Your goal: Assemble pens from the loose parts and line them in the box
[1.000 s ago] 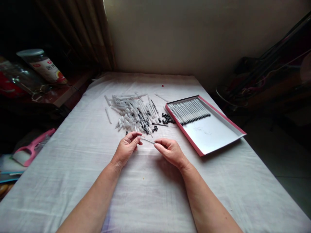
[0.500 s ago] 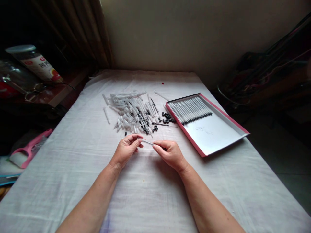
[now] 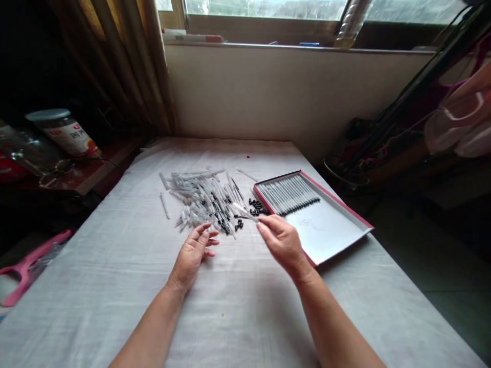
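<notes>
My right hand pinches a pen, whose pale far end points up and left, over the small black plugs. My left hand holds nothing; its fingers are apart and slightly curled in front of the pile. That pile mixes clear pen barrels, clear caps and thin black-tipped refills. Short black plugs lie between the pile and the box. Inside the shallow pink-edged box lid, several assembled pens lie side by side with their black ends toward me.
A white cloth covers the table. Pink-handled scissors are off its left edge. A jar stands on a wooden side surface at the left. A wall and window rise behind the table.
My hands have moved apart. The left one has let go of the pen, and the right one has carried it to the right, toward the box lid. The camera view has tilted up.
</notes>
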The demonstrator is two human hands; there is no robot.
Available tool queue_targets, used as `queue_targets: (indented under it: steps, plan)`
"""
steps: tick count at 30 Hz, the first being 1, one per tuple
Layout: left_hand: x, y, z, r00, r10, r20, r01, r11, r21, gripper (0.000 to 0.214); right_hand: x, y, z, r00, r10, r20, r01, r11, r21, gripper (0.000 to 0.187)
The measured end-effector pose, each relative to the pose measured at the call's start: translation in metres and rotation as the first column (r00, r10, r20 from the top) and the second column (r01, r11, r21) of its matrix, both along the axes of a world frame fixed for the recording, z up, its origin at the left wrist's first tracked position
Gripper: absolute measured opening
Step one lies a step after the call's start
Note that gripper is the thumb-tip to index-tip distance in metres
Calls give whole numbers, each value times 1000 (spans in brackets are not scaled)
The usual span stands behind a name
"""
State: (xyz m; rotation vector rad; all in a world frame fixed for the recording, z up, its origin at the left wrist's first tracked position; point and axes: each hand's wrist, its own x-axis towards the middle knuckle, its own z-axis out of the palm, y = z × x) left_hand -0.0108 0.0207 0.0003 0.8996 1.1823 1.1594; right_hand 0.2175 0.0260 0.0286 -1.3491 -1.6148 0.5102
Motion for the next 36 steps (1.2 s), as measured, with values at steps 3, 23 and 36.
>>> queue_targets:
  steps: [3,23,36]
  plan:
    - [-2,0,0,1000,-20,1,20,1000,-11,60,41,38,8,969,-242,52,245,967,-72,30]
    - [-1,-1,0,999,-48,-13,48,999,-8,51,69,108,-26,809,-269,523,447,859,-249,30]
    - [-1,0,-3,998,-64,-17,64,998,23,49,127,86,-27,887,-219,407,383,841,-382,28]
